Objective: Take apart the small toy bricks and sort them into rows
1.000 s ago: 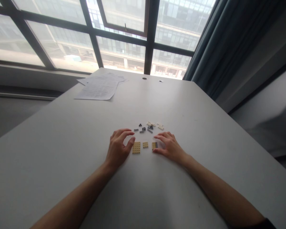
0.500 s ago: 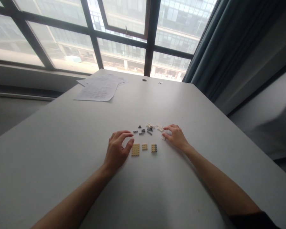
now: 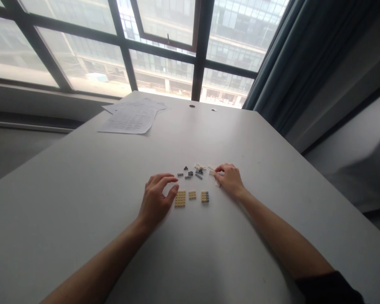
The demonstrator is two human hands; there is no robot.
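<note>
My left hand (image 3: 156,196) rests on the table with thumb and fingers apart and nothing between them. Just right of its thumb lies a tan studded building plate (image 3: 180,199). A smaller tan plate (image 3: 192,195) and a tan plate with a grey-blue edge (image 3: 204,196) lie in a row with it. My right hand (image 3: 229,177) pinches a white building brick (image 3: 212,172) at its left end. Another white piece (image 3: 217,183) is partly hidden under that hand. Between the hands are several small grey pieces (image 3: 188,177) and a few white pieces (image 3: 199,166).
Printed paper sheets (image 3: 126,118) lie at the far left of the white table (image 3: 114,169). Two cable holes (image 3: 192,106) sit near its far edge. Behind are a large window (image 3: 164,76) and a dark blue curtain (image 3: 272,80) at the right.
My right hand has moved slightly left, and its fingertips have closed on the white brick. My left hand has hardly moved.
</note>
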